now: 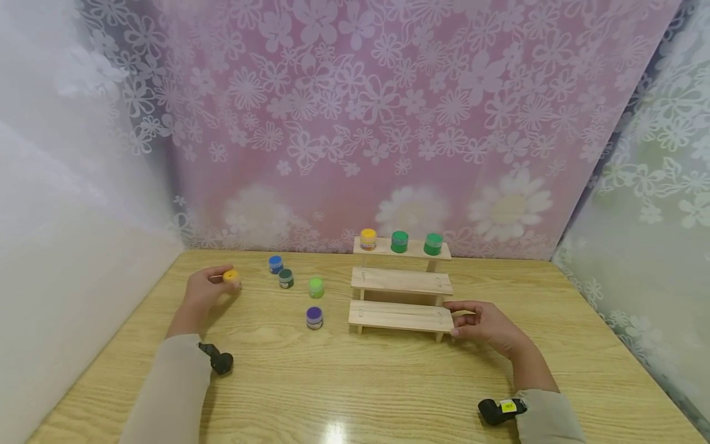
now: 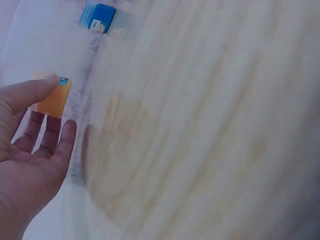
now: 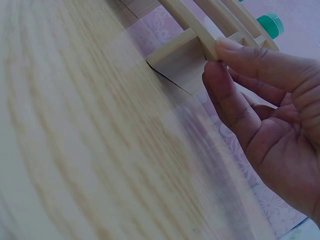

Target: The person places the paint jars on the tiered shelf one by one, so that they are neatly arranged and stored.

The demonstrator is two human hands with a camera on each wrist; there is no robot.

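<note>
My left hand [image 1: 202, 292] pinches a small yellow paint jar [image 2: 55, 100] between thumb and fingers at the left of the table. To the right stands a three-step wooden rack [image 1: 402, 280]. Its lowest board's right end lies between the thumb and fingers of my right hand [image 1: 490, 327]. On the top step sit a yellow jar [image 1: 368, 240] and two green jars [image 1: 399, 242]. The two lower steps bear no jars. Between my left hand and the rack stand a blue jar [image 1: 275, 265], a dark green jar [image 1: 285, 279], a light green jar [image 1: 316, 288] and a purple jar [image 1: 314, 318].
The wood-grain table [image 1: 333, 382] runs back to a pink flowered curtain [image 1: 360, 123] close behind the rack. A white wall [image 1: 83, 185] borders the left side, and pale flowered cloth [image 1: 649, 203] hangs at the right. Each wrist carries a small black camera.
</note>
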